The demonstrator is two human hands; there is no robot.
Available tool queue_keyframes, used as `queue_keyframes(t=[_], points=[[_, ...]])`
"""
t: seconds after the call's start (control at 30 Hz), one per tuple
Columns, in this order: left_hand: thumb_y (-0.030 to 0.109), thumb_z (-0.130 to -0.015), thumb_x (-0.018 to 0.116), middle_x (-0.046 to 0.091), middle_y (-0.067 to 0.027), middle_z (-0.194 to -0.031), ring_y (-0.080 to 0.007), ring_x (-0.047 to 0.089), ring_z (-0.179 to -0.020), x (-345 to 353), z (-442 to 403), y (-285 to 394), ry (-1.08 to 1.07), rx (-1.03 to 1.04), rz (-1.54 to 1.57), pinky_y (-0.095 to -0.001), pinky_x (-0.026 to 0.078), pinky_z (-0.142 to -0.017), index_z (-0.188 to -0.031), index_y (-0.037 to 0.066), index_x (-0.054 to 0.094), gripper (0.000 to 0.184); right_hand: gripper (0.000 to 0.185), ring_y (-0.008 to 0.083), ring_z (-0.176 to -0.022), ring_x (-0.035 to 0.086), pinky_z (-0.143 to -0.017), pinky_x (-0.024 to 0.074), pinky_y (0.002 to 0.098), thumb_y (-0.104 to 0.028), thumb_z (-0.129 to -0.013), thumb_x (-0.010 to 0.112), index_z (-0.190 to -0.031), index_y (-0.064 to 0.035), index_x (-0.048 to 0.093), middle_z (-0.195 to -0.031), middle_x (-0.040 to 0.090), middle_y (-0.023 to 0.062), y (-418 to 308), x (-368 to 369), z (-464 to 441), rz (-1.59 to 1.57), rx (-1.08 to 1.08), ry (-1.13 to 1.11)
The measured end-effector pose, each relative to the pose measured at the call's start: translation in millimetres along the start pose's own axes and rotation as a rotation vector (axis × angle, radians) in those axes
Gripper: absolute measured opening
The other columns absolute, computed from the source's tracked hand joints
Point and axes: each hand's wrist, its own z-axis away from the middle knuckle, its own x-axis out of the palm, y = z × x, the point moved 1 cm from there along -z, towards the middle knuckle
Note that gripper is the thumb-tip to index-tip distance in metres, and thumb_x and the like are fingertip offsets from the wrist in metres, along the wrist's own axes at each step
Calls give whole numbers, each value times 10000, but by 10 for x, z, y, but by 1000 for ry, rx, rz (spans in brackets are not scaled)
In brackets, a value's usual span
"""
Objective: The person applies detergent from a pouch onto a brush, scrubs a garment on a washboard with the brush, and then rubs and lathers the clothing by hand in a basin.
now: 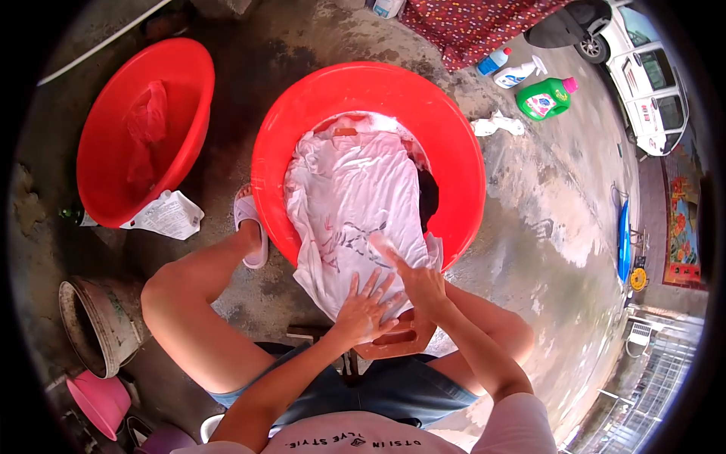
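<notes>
A wet white T-shirt (363, 178) with dark and reddish marks lies spread over a brown washboard (401, 337) that leans in a large red basin (370, 79). My left hand (364, 312) rests flat on the shirt's near end, fingers spread. Just right of it, my right hand (422, 286) is closed around a small pale pinkish thing (384, 246), pressed against the marked cloth. That thing is blurred, and I cannot make out its kind. White suds and a dark piece of cloth (428, 197) show inside the basin, partly hidden beneath the shirt.
Left stands a tilted red basin (198, 129) with a red plastic bag (147, 113). A worn bucket (113, 321) and pink basin (102, 401) sit lower left. At upper right are a green detergent bottle (544, 100), a spray bottle (518, 73) and a blue bottle (493, 62).
</notes>
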Motion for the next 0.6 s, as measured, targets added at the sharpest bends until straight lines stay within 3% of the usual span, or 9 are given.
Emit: queue_keyframes(t=[0.13, 0.2, 0.33, 0.4, 0.47, 0.53, 0.57, 0.6], points=[[486, -771, 504, 192, -80, -1430, -314, 83, -1330, 7, -31, -67, -33, -30, 97, -598, 67, -1008, -1249, 230, 469, 544, 544, 365, -642, 615, -681, 482, 470, -159, -848, 417, -1335, -348, 266, -657, 607, 174, 262, 202, -1078, -12, 225, -204], [500, -771, 506, 171, -73, -1438, -315, 77, -1332, -69, -30, -57, -54, -44, 131, -592, 54, -1012, -1257, 246, 459, 550, 562, 351, -739, 623, -715, 482, 443, -144, -851, 400, -1340, -369, 239, -772, 621, 188, 404, 347, -1661, -13, 269, -144], [483, -754, 530, 185, -78, -1431, -298, 77, -1334, -20, -14, -79, -22, -66, 177, -586, 49, -1016, -1238, 223, 479, 551, 537, 355, -833, 604, -710, 473, 469, -242, -884, 403, -1328, -441, 175, -885, 615, 194, 768, 804, -2566, 81, 344, -28], [468, -750, 539, 191, -79, -1428, -292, 84, -1333, -4, 2, -84, 5, -86, 170, -583, 48, -1018, -1230, 218, 486, 544, 532, 357, -866, 593, -732, 467, 475, -271, -890, 395, -1331, -441, 152, -925, 602, 209, 646, 628, -2522, 18, 399, -87], [453, -735, 559, 199, -83, -1425, -285, 99, -1331, 46, 8, -80, 41, -81, 167, -580, 46, -1020, -1211, 208, 504, 538, 582, 360, -812, 608, -687, 481, 467, -139, -851, 366, -1346, -378, 177, -868, 604, 235, 507, 462, -2151, -3, 259, -79], [452, -731, 565, 213, -88, -1419, -286, 105, -1330, 87, 21, -86, 68, -87, 188, -580, 45, -1020, -1197, 205, 517, 530, 606, 391, -822, 591, -677, 469, 494, -145, -837, 395, -1348, -378, 167, -846, 589, 263, 319, 301, -1496, 11, 209, -171], [452, -722, 575, 224, -89, -1415, -288, 116, -1328, 122, 26, -88, 84, -78, 179, -583, 45, -1019, -1196, 205, 516, 538, 583, 419, -809, 579, -681, 458, 517, -157, -844, 387, -1345, -375, 185, -857, 578, 280, 179, 148, -1102, -4, 257, -321], [452, -714, 586, 236, -91, -1410, -290, 126, -1325, 156, 31, -90, 101, -70, 169, -587, 46, -1018, -1196, 205, 515, 546, 574, 431, -732, 576, -640, 454, 523, -129, -839, 401, -1334, -366, 235, -806, 573, 283, 220, 265, -630, 34, 142, -121]])
